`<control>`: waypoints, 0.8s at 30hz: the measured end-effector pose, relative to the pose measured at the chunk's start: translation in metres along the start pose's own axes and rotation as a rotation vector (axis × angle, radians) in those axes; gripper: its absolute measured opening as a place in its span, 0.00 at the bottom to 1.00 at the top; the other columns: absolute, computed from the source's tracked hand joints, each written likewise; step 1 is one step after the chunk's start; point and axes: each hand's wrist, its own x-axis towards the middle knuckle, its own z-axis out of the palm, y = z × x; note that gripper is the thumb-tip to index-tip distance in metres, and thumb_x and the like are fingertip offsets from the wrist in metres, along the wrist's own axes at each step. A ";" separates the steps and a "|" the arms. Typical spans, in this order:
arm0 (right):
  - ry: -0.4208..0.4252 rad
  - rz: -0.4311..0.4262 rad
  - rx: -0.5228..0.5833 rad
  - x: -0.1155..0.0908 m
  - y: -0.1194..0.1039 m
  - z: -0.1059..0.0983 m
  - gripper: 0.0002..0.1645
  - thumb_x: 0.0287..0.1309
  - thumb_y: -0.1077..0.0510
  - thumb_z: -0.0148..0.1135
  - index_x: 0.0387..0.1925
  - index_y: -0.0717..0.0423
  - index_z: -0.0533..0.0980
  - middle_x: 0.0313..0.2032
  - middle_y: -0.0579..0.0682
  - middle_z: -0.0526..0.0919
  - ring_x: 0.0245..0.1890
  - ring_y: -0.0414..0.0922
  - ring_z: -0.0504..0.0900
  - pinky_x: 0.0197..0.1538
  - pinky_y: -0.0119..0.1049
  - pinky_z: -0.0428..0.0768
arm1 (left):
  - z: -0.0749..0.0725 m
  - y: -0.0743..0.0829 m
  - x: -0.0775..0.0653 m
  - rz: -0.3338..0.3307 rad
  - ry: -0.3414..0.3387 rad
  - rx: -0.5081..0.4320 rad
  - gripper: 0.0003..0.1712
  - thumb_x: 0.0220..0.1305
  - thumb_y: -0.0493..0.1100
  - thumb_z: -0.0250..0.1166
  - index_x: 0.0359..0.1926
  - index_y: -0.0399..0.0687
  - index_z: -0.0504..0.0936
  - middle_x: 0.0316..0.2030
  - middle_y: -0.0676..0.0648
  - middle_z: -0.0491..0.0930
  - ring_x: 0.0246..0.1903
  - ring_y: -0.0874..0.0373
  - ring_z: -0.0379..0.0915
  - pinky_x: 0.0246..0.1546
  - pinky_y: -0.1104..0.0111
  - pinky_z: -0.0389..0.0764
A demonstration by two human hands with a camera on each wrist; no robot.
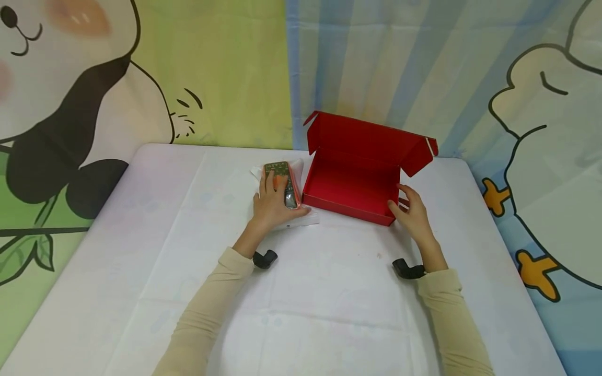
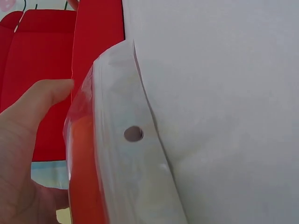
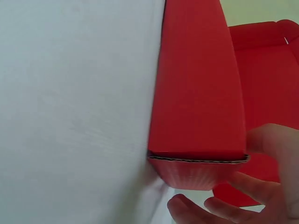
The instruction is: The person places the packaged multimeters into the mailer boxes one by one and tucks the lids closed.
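Observation:
A red cardboard box (image 1: 348,208) lies with its lid (image 1: 362,136) raised at the back. At its right side wall (image 3: 201,173) is my right hand (image 1: 416,214), thumb on the inner side and fingers on the outer, pinching the wall. To the left of the box is an orange-edged device (image 1: 290,190) with a dark printed face, in a clear plastic bag (image 2: 126,107) with a punched hole. My left hand (image 1: 273,203) rests over this device, fingers extended across its face and thumb stretched toward the box. The palm hides part of the device.
A white cloth covers the table (image 1: 329,303). Behind it hangs a cartoon-printed curtain (image 1: 226,73). A small black mount (image 1: 265,259) sits at the left wrist, and another mount (image 1: 408,269) at the right wrist.

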 end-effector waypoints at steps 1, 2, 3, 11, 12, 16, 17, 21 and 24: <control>0.006 0.007 0.002 0.000 0.001 0.001 0.35 0.66 0.61 0.54 0.70 0.68 0.56 0.71 0.69 0.53 0.61 0.71 0.68 0.61 0.60 0.69 | 0.001 0.001 0.000 -0.007 0.003 -0.008 0.61 0.48 0.73 0.66 0.75 0.49 0.55 0.75 0.37 0.39 0.74 0.40 0.29 0.64 0.36 0.54; 0.013 0.012 0.003 0.000 0.002 0.002 0.35 0.66 0.61 0.54 0.70 0.67 0.57 0.71 0.69 0.54 0.61 0.70 0.69 0.60 0.60 0.70 | 0.002 0.002 0.000 -0.016 0.005 -0.013 0.60 0.48 0.74 0.65 0.75 0.49 0.55 0.75 0.37 0.39 0.74 0.40 0.29 0.65 0.36 0.54; 0.019 0.017 0.003 0.000 0.003 0.003 0.35 0.66 0.61 0.54 0.70 0.67 0.57 0.71 0.68 0.55 0.60 0.70 0.70 0.60 0.59 0.71 | 0.003 0.003 0.001 -0.024 0.009 -0.021 0.60 0.48 0.74 0.65 0.74 0.49 0.56 0.75 0.37 0.39 0.74 0.39 0.29 0.65 0.36 0.53; 0.094 0.047 0.098 0.000 0.009 0.012 0.32 0.66 0.63 0.55 0.69 0.63 0.61 0.70 0.61 0.62 0.60 0.63 0.74 0.57 0.37 0.76 | 0.009 0.009 0.000 -0.117 0.025 -0.123 0.61 0.48 0.72 0.68 0.75 0.49 0.54 0.74 0.32 0.27 0.71 0.26 0.24 0.62 0.30 0.48; 0.109 0.051 0.126 0.000 0.010 0.013 0.31 0.66 0.63 0.55 0.69 0.63 0.62 0.69 0.60 0.63 0.61 0.62 0.73 0.56 0.31 0.76 | 0.010 0.009 0.000 -0.136 0.024 -0.125 0.62 0.47 0.73 0.68 0.75 0.49 0.53 0.74 0.31 0.26 0.71 0.25 0.24 0.62 0.29 0.49; 0.175 0.069 0.211 0.001 0.011 0.018 0.27 0.66 0.64 0.54 0.66 0.63 0.67 0.67 0.59 0.67 0.62 0.60 0.73 0.47 0.15 0.72 | 0.015 0.009 0.002 -0.192 0.025 -0.083 0.73 0.42 0.78 0.67 0.78 0.49 0.41 0.74 0.29 0.27 0.72 0.27 0.26 0.60 0.30 0.54; 0.186 0.070 0.224 0.001 0.011 0.018 0.27 0.66 0.65 0.53 0.66 0.63 0.68 0.67 0.59 0.68 0.61 0.59 0.73 0.46 0.15 0.72 | 0.016 0.009 0.003 -0.202 0.023 -0.070 0.75 0.41 0.79 0.66 0.78 0.48 0.39 0.73 0.28 0.27 0.72 0.27 0.26 0.60 0.30 0.55; 0.196 0.072 0.269 -0.001 0.007 0.017 0.26 0.65 0.66 0.53 0.64 0.64 0.69 0.66 0.59 0.69 0.61 0.59 0.73 0.45 0.15 0.72 | 0.018 0.009 0.005 -0.210 0.028 -0.033 0.78 0.38 0.81 0.65 0.77 0.45 0.37 0.73 0.27 0.31 0.72 0.28 0.31 0.60 0.31 0.56; 0.183 0.058 0.288 -0.005 0.001 0.012 0.26 0.65 0.67 0.53 0.64 0.67 0.69 0.66 0.61 0.68 0.60 0.61 0.73 0.46 0.16 0.73 | 0.020 0.009 0.005 -0.193 0.034 -0.039 0.77 0.40 0.79 0.66 0.77 0.42 0.39 0.73 0.26 0.34 0.71 0.28 0.34 0.60 0.30 0.53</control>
